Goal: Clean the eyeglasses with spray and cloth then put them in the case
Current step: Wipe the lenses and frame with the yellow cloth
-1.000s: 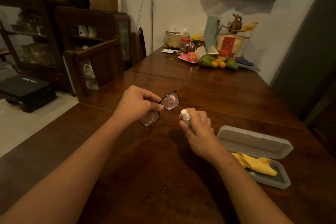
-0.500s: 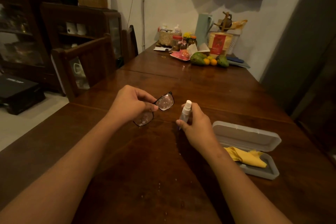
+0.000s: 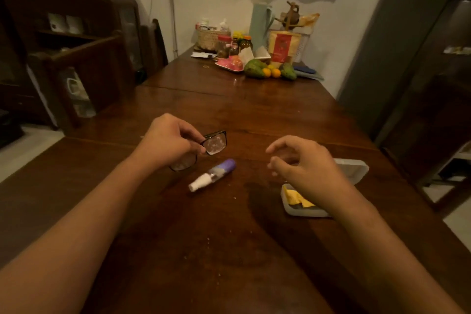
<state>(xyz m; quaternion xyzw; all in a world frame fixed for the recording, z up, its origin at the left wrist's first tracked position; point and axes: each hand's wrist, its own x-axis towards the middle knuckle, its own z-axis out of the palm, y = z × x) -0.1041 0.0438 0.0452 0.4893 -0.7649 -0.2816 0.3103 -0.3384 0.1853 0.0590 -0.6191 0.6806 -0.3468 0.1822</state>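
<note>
Head view: half a second ago the right hand (image 3: pixel 303 163) held the spray bottle (image 3: pixel 212 174) upright by the lenses. It has now let go, and the bottle lies on its side on the table (image 3: pixel 229 250). The hand has shifted right, towards the case (image 3: pixel 353 168). It hangs above the wood with its fingers loosely curled and its thumb apart from them, grasping nothing.

The left hand (image 3: pixel 168 140) has kept its place and its hold. Thumb and fingers pinch the dark-framed eyeglasses (image 3: pixel 214 144) near the middle of the frame. One lens juts out to the right of the hand and the other shows below it. Both lenses are speckled with droplets. Whether the lower lens touches the table cannot be told.

The bottle lies between the two hands, just beneath the eyeglasses. Its white nozzle points towards the person and to the left, and its purple end points away.

The pale grey case stands open on the right with its lid laid back flat. The right wrist and forearm cover part of it. A yellow cloth (image 3: pixel 295 197) lies crumpled in the near half of the case.

At the far end of the table, well apart from all this, are green and orange fruit (image 3: pixel 254 69), jars and a small basket. A wooden chair (image 3: pixel 89 76) stands along the left side.
</note>
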